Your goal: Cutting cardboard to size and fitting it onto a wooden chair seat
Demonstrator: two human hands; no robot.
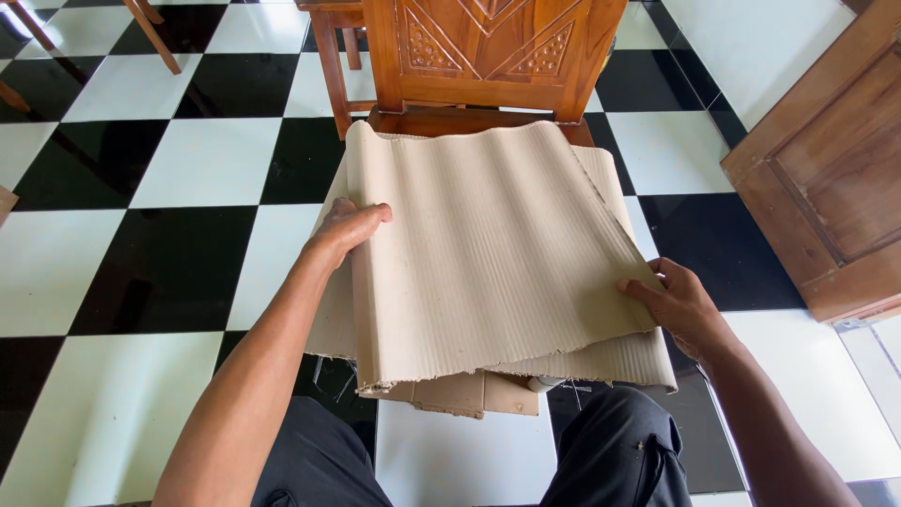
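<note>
A large beige sheet of corrugated cardboard (488,244) lies curved and layered over the seat of a carved wooden chair (488,47). My left hand (347,230) grips the sheet's left edge, thumb on top. At the lower right edge my right hand (680,305) pinches the sheet between thumb and fingers. More cardboard layers (469,392) hang below the top sheet, with torn edges. My knees in dark trousers (610,451) are just under the cardboard's near edge.
The floor is black and white checkered tile (169,169). A wooden door panel (826,178) leans at the right. Legs of other wooden furniture (155,33) show at the top left.
</note>
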